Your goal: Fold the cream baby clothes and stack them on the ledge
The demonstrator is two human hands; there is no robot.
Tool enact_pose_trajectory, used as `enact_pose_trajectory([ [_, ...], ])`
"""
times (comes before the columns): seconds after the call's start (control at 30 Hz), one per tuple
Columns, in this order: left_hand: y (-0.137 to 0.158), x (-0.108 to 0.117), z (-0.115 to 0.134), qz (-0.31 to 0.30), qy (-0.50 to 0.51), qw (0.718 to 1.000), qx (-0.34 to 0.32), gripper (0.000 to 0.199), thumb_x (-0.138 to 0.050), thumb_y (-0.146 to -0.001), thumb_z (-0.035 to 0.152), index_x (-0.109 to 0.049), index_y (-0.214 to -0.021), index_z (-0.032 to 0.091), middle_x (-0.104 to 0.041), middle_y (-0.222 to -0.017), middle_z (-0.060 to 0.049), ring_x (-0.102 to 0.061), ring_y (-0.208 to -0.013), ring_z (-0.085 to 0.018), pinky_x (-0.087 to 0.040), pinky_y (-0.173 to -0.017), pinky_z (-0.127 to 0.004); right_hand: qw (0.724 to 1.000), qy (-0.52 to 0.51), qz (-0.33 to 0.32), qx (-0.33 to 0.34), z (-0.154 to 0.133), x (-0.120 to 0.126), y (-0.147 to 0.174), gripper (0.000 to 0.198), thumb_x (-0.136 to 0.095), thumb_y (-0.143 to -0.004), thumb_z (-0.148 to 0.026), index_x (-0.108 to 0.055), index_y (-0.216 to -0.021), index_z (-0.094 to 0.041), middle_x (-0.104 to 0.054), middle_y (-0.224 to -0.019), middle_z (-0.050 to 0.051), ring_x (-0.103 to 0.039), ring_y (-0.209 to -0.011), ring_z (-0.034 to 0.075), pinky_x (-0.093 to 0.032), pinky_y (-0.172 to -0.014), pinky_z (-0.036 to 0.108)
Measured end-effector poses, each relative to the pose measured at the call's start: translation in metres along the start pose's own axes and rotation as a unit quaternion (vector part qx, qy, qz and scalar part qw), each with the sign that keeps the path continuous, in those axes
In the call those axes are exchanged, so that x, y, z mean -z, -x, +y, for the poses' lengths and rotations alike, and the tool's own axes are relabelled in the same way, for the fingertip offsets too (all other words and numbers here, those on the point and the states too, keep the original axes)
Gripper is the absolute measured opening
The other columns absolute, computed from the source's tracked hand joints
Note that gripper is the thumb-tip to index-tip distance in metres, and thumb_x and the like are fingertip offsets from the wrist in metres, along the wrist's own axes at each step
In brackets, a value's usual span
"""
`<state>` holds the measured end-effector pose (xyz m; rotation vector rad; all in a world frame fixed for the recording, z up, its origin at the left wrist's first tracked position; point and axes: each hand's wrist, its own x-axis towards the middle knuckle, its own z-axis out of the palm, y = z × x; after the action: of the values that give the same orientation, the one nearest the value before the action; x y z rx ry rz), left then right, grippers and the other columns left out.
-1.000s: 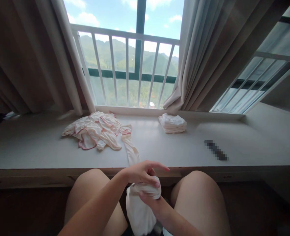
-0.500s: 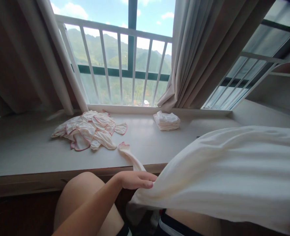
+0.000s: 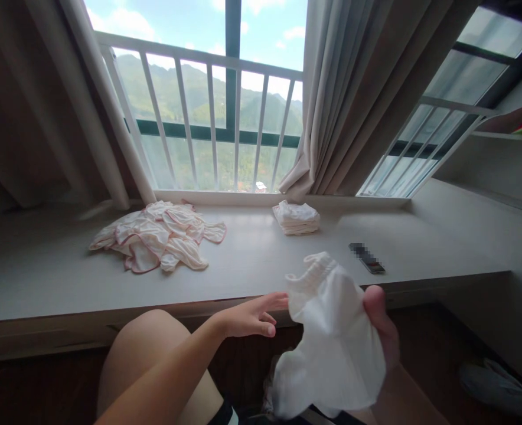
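Note:
A white garment [image 3: 332,336] with a gathered edge at its top hangs bunched above my lap, blurred at its lower end. My right hand [image 3: 382,324] grips it from the right side; the thumb shows, while the cloth covers the other fingers. To the left of the garment, my left hand [image 3: 256,316] has its fingers stretched out and apart. Those fingertips come close to the cloth's left edge, and whether they touch I cannot tell. On the white ledge [image 3: 243,265] ahead lies a loose heap of white clothes with pink trim [image 3: 155,236].
A neat folded white stack [image 3: 296,218] sits on the ledge near the window rail [image 3: 199,56]. Farther right lies a phone [image 3: 367,258], partly pixelated. Grey curtains [image 3: 336,118] hang on either side. A pale plastic bag [image 3: 495,386] is on the floor at the right.
The white garment, spread wide across the right side before, is now gathered in my right hand near the middle. My left hand has come away from where it pressed the cloth. The phone is uncovered.

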<state>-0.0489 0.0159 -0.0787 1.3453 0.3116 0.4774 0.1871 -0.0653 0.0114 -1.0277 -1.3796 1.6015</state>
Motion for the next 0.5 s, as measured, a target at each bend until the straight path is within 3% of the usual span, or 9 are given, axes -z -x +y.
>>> enact_pose_trajectory([
  [0.13,-0.002,-0.001,-0.010,0.083,0.108,0.991,-0.003,0.093,-0.097,-0.051,0.051,-0.065,-0.133,0.021,-0.068,-0.126,-0.012,-0.060,-0.119,-0.031,-0.046,-0.103,-0.039,0.994,-0.112,-0.009,-0.013,-0.004,-0.021,-0.018,0.096,-0.029,-0.078,-0.095,-0.078,-0.109,-0.019,-0.075,-0.096,0.016,-0.067,-0.114,0.038,-0.054,-0.097,0.051],
  [0.3,0.011,0.016,-0.002,0.098,0.197,0.975,-0.018,0.094,-0.094,-0.045,0.064,-0.071,-0.121,0.015,-0.073,-0.111,-0.016,-0.069,-0.101,-0.031,-0.054,-0.089,-0.037,0.992,-0.121,-0.018,-0.010,0.002,0.002,-0.040,0.087,-0.043,-0.077,-0.091,-0.073,-0.120,-0.022,-0.075,-0.106,0.015,-0.066,-0.117,0.037,-0.051,-0.102,0.053],
  [0.4,0.030,0.035,0.019,0.152,0.174,0.972,-0.042,0.091,-0.092,-0.050,0.065,-0.071,-0.122,0.014,-0.073,-0.111,-0.016,-0.070,-0.097,-0.030,-0.055,-0.085,-0.036,0.993,-0.117,-0.005,0.001,0.003,0.025,-0.048,0.078,-0.054,-0.075,-0.087,-0.073,-0.119,-0.025,-0.074,-0.114,0.014,-0.066,-0.117,0.038,-0.052,-0.100,0.055],
  [0.5,0.048,0.052,0.042,0.260,0.132,0.954,-0.066,0.061,-0.088,-0.069,0.052,-0.072,-0.115,0.016,-0.074,-0.107,-0.012,-0.071,-0.090,-0.023,-0.055,-0.078,-0.029,0.989,-0.124,0.067,0.044,0.002,0.043,-0.057,0.065,-0.066,-0.076,-0.077,-0.072,-0.117,-0.027,-0.073,-0.120,0.011,-0.066,-0.118,0.036,-0.053,-0.100,0.053],
])
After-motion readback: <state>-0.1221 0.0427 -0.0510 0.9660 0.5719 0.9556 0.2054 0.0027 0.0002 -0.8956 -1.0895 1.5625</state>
